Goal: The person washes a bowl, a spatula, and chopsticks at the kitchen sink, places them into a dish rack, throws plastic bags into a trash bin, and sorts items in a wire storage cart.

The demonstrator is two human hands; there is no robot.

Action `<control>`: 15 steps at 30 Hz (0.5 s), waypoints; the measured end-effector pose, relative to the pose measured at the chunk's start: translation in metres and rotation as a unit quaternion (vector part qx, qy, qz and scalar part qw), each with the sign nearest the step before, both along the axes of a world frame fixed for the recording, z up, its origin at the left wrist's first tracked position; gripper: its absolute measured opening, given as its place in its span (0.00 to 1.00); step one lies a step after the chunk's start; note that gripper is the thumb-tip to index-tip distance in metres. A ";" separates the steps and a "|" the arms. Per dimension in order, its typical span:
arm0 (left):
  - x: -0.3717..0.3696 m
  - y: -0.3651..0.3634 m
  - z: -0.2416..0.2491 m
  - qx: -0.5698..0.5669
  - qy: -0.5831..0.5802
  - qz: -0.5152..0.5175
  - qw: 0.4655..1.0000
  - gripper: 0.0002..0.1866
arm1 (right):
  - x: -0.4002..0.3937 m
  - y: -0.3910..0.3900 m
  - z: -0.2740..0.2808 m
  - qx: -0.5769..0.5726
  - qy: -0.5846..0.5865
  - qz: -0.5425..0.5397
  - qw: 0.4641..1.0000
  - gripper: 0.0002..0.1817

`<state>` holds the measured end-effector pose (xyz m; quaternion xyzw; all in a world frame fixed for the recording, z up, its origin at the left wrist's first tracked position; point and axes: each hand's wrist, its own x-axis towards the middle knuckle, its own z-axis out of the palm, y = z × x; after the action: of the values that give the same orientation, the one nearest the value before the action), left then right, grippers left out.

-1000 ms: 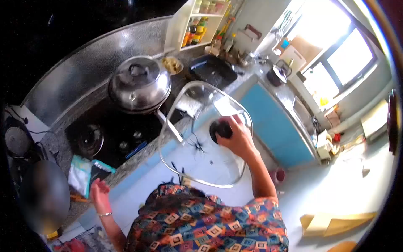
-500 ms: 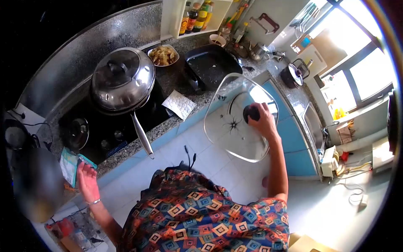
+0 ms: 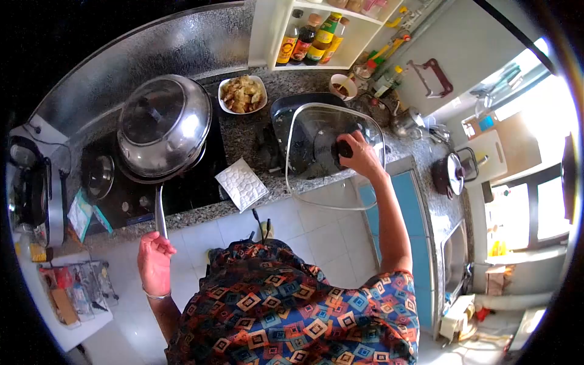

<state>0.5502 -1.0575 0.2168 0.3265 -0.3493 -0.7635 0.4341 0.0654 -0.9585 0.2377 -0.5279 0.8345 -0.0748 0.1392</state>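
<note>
My right hand is closed round the dark knob of a large, square glass lid with a rounded metal rim. Through the glass shows the black rectangular pan on the counter; the lid overlaps its front part in this view. My left hand holds nothing, its fingers loosely bent and apart, just below the end of the wok handle. That handle belongs to a wok under a domed steel lid on the black cooktop. A white quilted pad lies at the counter edge.
A bowl of cooked food stands behind the pan's left side. Sauce bottles fill a white shelf, with a small bowl nearby. A dark pot stands by the sink. A teal-and-white packet lies left of the cooktop.
The lid has moved left and up in view, from over the floor to across the pan's front. My left hand has moved from beside the packet towards the wok handle. The view has turned.
</note>
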 end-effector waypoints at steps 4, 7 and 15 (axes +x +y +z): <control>-0.014 0.027 0.012 -0.012 -0.022 0.017 1.000 0.17 | -0.030 -0.032 -0.016 -0.002 0.000 0.082 0.997 0.24; -0.015 0.041 0.017 0.000 -0.051 0.047 0.998 0.18 | -0.044 -0.051 -0.025 0.010 -0.013 0.122 0.992 0.24; -0.029 0.075 0.025 0.010 -0.052 0.138 0.989 0.18 | -0.062 -0.057 -0.026 -0.009 -0.060 0.188 0.980 0.25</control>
<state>0.5209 -0.9828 0.2416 0.4156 -0.3150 -0.6817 0.5133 0.0033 -1.0157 0.2114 -0.6709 0.7099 -0.0861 0.1962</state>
